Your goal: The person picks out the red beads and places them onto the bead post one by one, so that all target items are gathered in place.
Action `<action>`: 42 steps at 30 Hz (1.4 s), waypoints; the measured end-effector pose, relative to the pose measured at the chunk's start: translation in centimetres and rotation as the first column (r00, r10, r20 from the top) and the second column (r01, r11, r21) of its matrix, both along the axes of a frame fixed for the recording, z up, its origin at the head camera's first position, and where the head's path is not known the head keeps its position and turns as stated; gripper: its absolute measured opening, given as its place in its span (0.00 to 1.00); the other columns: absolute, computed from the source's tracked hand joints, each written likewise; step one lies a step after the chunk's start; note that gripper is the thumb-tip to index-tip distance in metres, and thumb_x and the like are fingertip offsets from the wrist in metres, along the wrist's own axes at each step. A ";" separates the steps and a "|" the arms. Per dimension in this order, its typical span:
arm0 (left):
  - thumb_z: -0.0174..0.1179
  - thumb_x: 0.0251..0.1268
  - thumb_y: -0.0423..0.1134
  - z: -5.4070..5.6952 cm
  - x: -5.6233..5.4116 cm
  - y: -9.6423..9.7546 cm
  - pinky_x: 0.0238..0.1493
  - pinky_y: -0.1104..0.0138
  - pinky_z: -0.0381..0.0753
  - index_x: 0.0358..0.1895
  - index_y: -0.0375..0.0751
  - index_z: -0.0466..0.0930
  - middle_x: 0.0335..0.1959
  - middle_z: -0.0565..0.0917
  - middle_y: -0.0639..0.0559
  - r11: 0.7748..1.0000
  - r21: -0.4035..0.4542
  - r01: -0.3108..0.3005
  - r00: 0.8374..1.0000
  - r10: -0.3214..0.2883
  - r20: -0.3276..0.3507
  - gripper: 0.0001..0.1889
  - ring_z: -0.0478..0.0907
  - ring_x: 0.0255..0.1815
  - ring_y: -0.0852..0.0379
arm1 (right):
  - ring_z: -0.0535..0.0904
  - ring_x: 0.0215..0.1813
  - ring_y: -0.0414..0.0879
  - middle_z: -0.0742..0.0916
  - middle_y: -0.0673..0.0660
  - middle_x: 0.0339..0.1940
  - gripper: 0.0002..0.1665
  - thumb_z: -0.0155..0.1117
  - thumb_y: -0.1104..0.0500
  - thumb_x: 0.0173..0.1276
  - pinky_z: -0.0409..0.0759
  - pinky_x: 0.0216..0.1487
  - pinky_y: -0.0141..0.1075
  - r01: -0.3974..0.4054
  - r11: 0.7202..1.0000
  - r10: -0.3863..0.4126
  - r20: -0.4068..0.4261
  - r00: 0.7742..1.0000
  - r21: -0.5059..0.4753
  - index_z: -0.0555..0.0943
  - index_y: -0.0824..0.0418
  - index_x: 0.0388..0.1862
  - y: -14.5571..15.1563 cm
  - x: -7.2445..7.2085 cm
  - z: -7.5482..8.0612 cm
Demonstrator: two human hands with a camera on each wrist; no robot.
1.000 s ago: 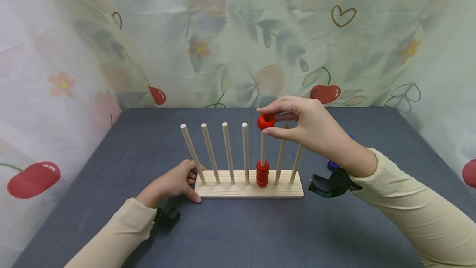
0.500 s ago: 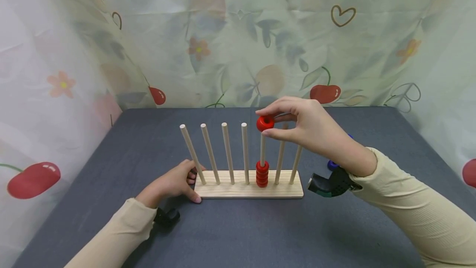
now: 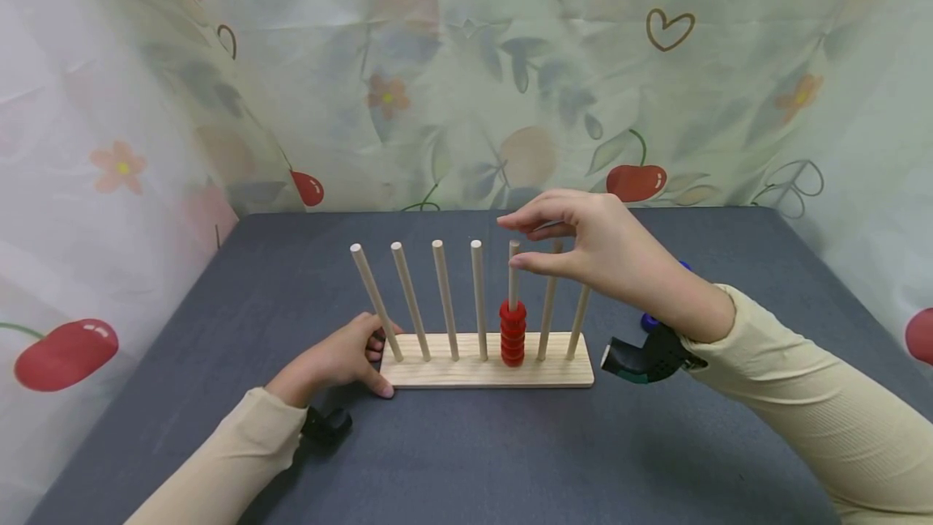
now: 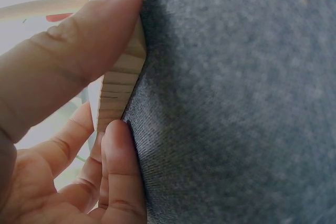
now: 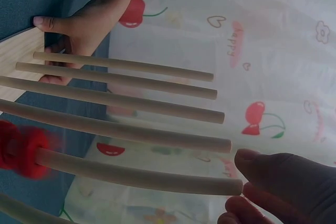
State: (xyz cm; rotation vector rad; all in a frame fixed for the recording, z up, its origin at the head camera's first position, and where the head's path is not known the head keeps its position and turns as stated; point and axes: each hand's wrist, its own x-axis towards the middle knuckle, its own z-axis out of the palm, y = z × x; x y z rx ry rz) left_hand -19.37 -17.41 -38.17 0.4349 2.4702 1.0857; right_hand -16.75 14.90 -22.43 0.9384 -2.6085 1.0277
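A pale wooden base (image 3: 452, 377) with a row of several upright pegs stands on the dark table. My left hand (image 3: 342, 353) grips the base's left end, its thumb on the front edge and fingers behind. In the left wrist view, the thumb and fingers hold that wooden end (image 4: 118, 90) against the cloth. Red rings (image 3: 513, 337) are stacked low on the third peg from the right. Around the top of this ringed peg (image 3: 513, 282), my right hand (image 3: 594, 240) has thumb and fingers apart, holding nothing. In the right wrist view the uppermost red ring (image 5: 34, 153) is blurred.
Blue rings (image 3: 648, 322) lie on the table behind my right wrist, partly hidden by it. Dark grey cloth covers the table (image 3: 496, 460). A printed curtain (image 3: 466, 104) hangs at the back and sides. Each wrist wears a black camera (image 3: 641, 359).
My right hand has let go of the red ring, which has dropped down the peg onto the stack. The left hand keeps its hold on the base.
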 end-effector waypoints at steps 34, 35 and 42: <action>0.80 0.30 0.26 0.2 0.3 0.1 0.49 0.60 0.74 0.56 0.31 0.74 0.47 0.69 0.41 1.000 -0.008 -0.021 1.000 0.021 0.004 0.39 0.68 0.46 0.50 | 0.82 0.50 0.40 0.85 0.56 0.49 0.24 0.70 0.76 0.54 0.79 0.51 0.31 -0.059 0.949 0.037 -0.075 0.997 -0.311 0.83 0.63 0.51 3.9 1.2 0.2; 0.80 0.30 0.26 0.2 0.3 0.1 0.49 0.61 0.74 0.56 0.31 0.74 0.46 0.69 0.41 1.000 -0.008 -0.021 1.000 0.022 0.003 0.39 0.68 0.45 0.50 | 0.82 0.50 0.40 0.84 0.55 0.49 0.24 0.70 0.76 0.54 0.79 0.51 0.30 -0.046 0.947 0.023 -0.077 0.997 -0.317 0.83 0.63 0.51 4.3 1.2 0.1; 0.81 0.29 0.27 0.2 0.2 0.1 0.46 0.64 0.71 0.55 0.32 0.75 0.45 0.68 0.42 0.999 -0.010 -0.031 1.000 0.031 0.007 0.39 0.67 0.45 0.50 | 0.82 0.49 0.38 0.84 0.52 0.51 0.21 0.67 0.76 0.58 0.78 0.49 0.25 0.049 0.924 -0.060 -0.017 0.998 -0.379 0.81 0.68 0.52 7.3 0.9 -1.0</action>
